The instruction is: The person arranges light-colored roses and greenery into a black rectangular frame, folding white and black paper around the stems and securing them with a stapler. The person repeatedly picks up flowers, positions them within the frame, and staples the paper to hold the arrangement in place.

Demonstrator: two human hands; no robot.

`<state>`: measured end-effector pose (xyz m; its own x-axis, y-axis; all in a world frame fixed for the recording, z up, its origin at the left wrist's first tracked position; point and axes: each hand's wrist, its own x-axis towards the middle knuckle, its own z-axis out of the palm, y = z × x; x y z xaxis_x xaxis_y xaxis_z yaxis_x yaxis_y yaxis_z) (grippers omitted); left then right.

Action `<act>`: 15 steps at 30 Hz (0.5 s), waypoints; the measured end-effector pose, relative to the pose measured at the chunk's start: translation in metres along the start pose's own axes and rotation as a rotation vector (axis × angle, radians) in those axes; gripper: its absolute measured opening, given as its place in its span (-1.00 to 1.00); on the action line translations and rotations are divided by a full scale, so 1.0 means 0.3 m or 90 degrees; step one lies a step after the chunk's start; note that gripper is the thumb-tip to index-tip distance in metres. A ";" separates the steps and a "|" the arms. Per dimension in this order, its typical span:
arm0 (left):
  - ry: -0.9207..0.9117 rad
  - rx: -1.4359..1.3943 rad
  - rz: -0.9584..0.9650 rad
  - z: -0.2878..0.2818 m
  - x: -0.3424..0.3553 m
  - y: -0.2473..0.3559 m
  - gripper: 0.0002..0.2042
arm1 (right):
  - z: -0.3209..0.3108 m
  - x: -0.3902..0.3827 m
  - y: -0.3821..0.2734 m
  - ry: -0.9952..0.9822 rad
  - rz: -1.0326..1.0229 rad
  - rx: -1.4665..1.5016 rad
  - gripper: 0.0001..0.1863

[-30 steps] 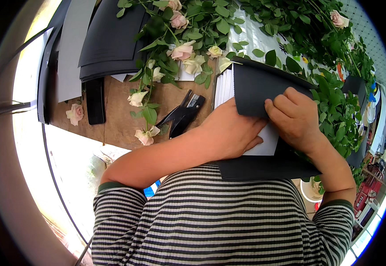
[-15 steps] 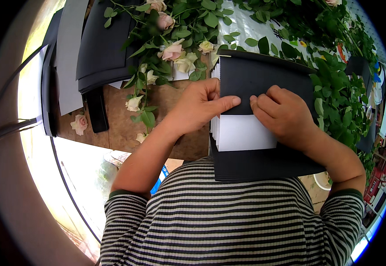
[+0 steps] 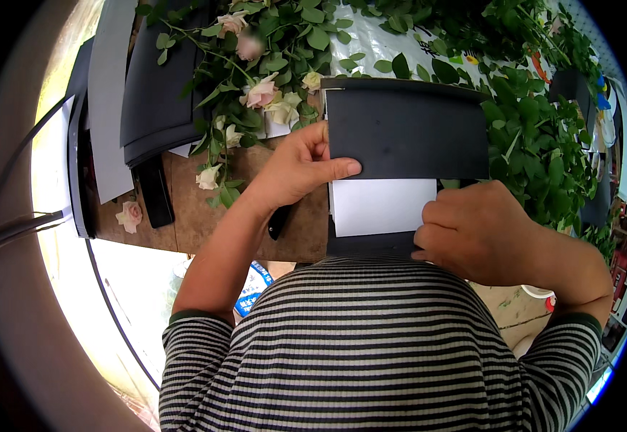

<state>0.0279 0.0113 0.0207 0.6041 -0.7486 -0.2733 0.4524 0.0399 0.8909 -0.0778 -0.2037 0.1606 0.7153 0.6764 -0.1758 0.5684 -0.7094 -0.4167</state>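
Note:
A black sheet of paper lies folded over a white sheet on the brown table in front of me. My left hand pinches the left edge of the black sheet, thumb on top where black meets white. My right hand grips the lower right edge of the sheets, fingers curled over them. Pale pink roses with leafy stems lie just beyond my left hand.
A stack of black and grey sheets lies at the far left of the table. Leafy green stems crowd the right side. A loose rose head sits near the table's left edge. A dark tool pokes out under my left wrist.
The black sheet has been folded over so it covers more of the white sheet. My right hand slid from the sheet's top down to its lower right; my left hand moved onto the fold.

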 end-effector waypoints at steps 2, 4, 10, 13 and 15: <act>-0.003 0.004 -0.006 -0.009 -0.011 0.002 -0.81 | -0.006 0.015 0.054 0.048 0.011 -0.008 -0.81; -0.015 0.004 -0.021 -0.002 -0.016 0.032 -0.82 | 0.003 0.060 0.125 0.054 0.062 0.009 -0.79; -0.042 -0.065 -0.027 -0.009 -0.004 0.025 -0.90 | 0.081 0.108 0.236 0.007 0.128 0.123 -0.75; -0.053 -0.096 -0.014 -0.028 -0.002 -0.011 -0.92 | 0.073 0.107 0.241 -0.003 0.121 0.172 -0.74; -0.057 -0.100 0.014 -0.035 -0.002 -0.034 -0.93 | 0.070 0.108 0.247 -0.007 0.116 0.200 -0.73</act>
<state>0.0298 0.0183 0.0080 0.5571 -0.8023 -0.2143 0.5409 0.1548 0.8267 -0.0209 -0.2301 0.1053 0.7879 0.5481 -0.2809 0.2789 -0.7242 -0.6307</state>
